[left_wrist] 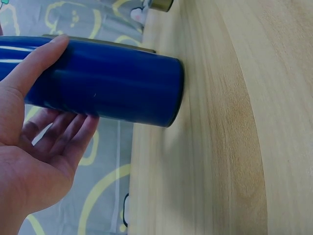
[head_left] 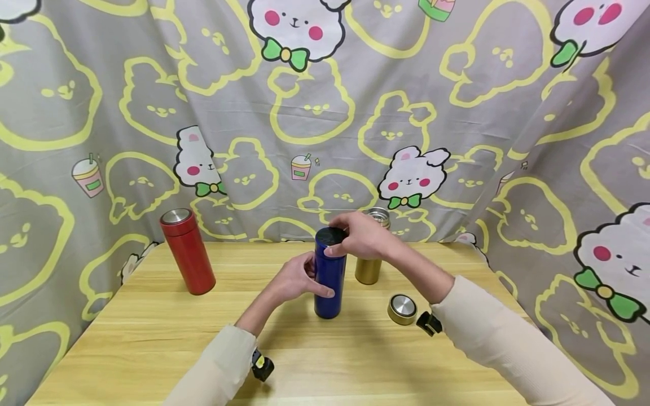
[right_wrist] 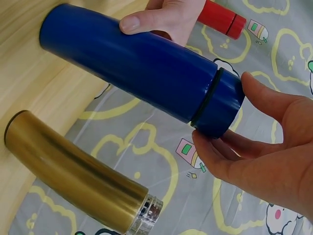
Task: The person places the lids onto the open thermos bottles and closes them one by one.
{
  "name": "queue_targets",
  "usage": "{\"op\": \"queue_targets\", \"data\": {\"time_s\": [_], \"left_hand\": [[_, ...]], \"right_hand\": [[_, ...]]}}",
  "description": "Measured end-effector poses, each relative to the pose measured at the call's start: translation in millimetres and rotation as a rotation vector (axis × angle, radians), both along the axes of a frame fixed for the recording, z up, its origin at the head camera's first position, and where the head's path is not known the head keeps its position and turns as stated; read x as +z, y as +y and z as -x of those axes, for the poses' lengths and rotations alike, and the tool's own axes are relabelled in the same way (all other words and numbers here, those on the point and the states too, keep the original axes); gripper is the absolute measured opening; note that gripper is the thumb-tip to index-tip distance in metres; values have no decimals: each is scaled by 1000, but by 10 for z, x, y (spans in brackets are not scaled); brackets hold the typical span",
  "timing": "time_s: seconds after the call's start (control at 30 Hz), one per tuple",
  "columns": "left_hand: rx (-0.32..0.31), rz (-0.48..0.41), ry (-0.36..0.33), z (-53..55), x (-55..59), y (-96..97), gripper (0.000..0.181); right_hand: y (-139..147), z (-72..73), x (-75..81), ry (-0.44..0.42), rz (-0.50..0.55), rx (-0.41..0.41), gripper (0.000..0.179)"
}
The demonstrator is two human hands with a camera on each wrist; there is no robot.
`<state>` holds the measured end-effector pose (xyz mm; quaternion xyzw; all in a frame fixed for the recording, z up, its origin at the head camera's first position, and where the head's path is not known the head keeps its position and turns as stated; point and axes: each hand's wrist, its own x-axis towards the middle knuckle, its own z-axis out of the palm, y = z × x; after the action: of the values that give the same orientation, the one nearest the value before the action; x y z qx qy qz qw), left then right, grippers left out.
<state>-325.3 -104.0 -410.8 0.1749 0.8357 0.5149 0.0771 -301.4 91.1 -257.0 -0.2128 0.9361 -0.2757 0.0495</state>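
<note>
An upright blue thermos flask (head_left: 330, 273) stands on the wooden table between both hands. My left hand (head_left: 293, 279) grips its body, thumb across the front and fingers behind. From above, my right hand (head_left: 363, 235) holds the flask's blue lid (right_wrist: 221, 104) between thumb and fingers. In the right wrist view a narrow dark gap shows between lid and body. Just behind and to the right stands a gold thermos flask (head_left: 368, 272) without its lid, its bare steel neck (right_wrist: 148, 214) showing. The gold lid (head_left: 402, 309) lies on the table near my right forearm.
A red thermos flask (head_left: 190, 256) with its lid on stands at the back left of the wooden table (head_left: 152, 338). A patterned grey curtain (head_left: 325, 124) hangs behind the table and along its sides. Small black cameras are strapped at both wrists.
</note>
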Motion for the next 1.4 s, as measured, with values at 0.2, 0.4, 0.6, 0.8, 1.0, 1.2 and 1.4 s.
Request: {"op": "queue_targets", "data": {"time_s": [0.2, 0.4, 0.6, 0.8, 1.0, 1.2, 1.4], "left_hand": [[-1, 5, -1, -6, 2, -11, 67], [-1, -1, 15, -6, 2, -7, 66], [1, -8, 7, -3, 9, -6, 66], [-3, -4, 8, -6, 10, -10, 67], [-5, -2, 0, -11, 9, -1, 70], [-3, -11, -7, -4, 1, 2, 70], [-7, -21, -16, 5, -9, -2, 72]], "right_hand": [[-20, -5, -99, 96, -9, -93, 66], [-38, -12, -157, 155, 3, -133, 65], [-51, -14, -172, 164, 6, -124, 64], [-50, -14, -144, 118, -17, -110, 71], [-21, -12, -17, -32, 19, -32, 81], [-13, -8, 37, -88, 48, 50, 71], [-26, -6, 10, -68, 22, 32, 63]]}}
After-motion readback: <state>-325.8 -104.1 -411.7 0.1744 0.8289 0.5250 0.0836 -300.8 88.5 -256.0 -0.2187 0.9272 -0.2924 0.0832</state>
